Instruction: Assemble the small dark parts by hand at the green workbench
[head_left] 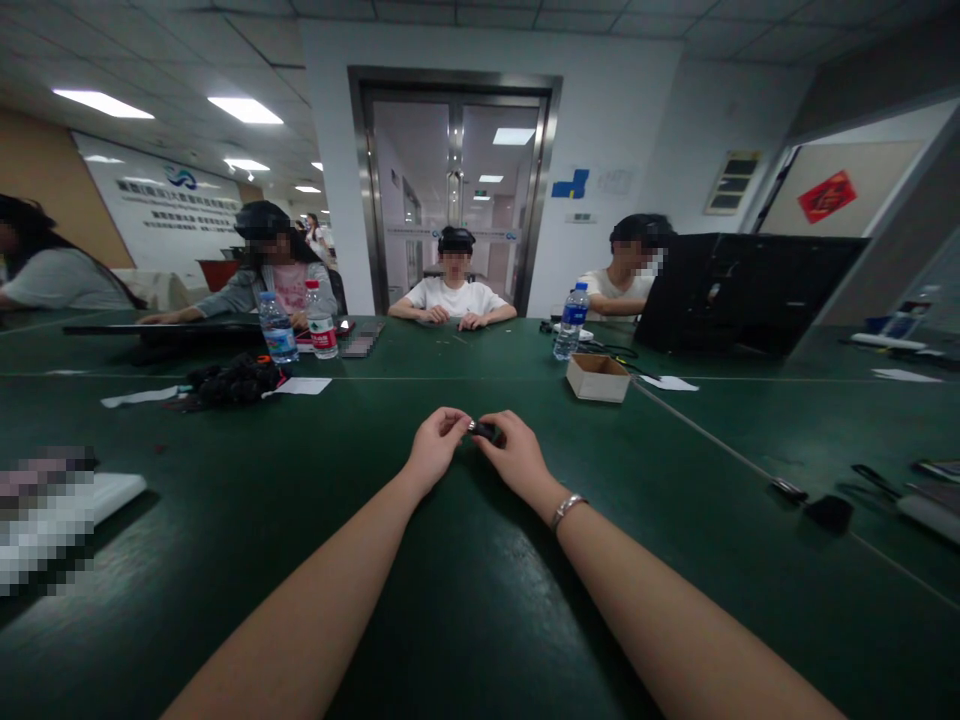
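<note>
Over the middle of the green table (pixel 480 620), both hands meet at a small black object with a silvery end (pixel 486 431). It looks short and rod-like, but its exact kind is too small to make out. My left hand (pixel 435 447) pinches the silvery end between thumb and fingertips. My right hand (pixel 519 452) is closed round the black part, with the fingers hiding some of it. A metal bracelet (pixel 568 509) circles my right wrist.
Ahead right stand an open box (pixel 598 380) and a water bottle (pixel 571 322). Two more bottles, a blue-capped one (pixel 278 328) and a red-labelled one (pixel 322 322), stand left, behind a dark bundle (pixel 236 380). A black monitor (pixel 742 290) is at right. Several people sit around.
</note>
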